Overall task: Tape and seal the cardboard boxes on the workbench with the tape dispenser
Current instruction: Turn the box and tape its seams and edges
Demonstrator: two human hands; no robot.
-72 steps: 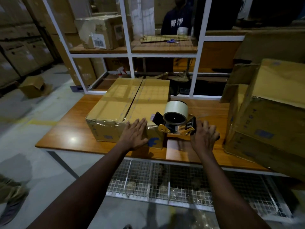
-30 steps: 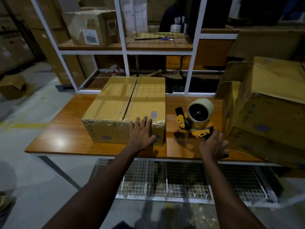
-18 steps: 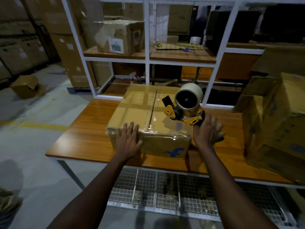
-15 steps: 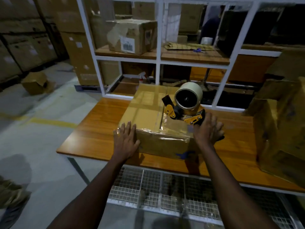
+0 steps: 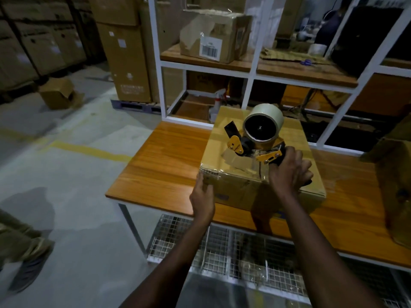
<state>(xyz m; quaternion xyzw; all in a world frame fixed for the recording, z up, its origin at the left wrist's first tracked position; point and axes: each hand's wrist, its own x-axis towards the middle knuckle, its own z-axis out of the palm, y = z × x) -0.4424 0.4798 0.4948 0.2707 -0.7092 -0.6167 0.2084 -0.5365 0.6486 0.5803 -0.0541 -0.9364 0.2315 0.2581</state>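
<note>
A closed cardboard box (image 5: 222, 152) with clear tape on its top lies on the wooden workbench (image 5: 160, 165). A yellow and black tape dispenser (image 5: 255, 138) with a pale roll stands over the box's top, near its front edge. My right hand (image 5: 289, 172) grips the dispenser's handle from behind. My left hand (image 5: 202, 194) rests against the box's front left corner, fingers along the front face.
A second cardboard box (image 5: 395, 185) stands at the bench's right end. Behind the bench a white shelf frame (image 5: 251, 70) holds a torn carton (image 5: 213, 34). Wire mesh (image 5: 233, 247) runs under the bench. A person's leg and shoe (image 5: 24, 258) show at far left.
The right hand lifted the dispenser from the bench at the box's right side onto the box's top. The left hand slid from the box's front towards its left corner. The view swung left.
</note>
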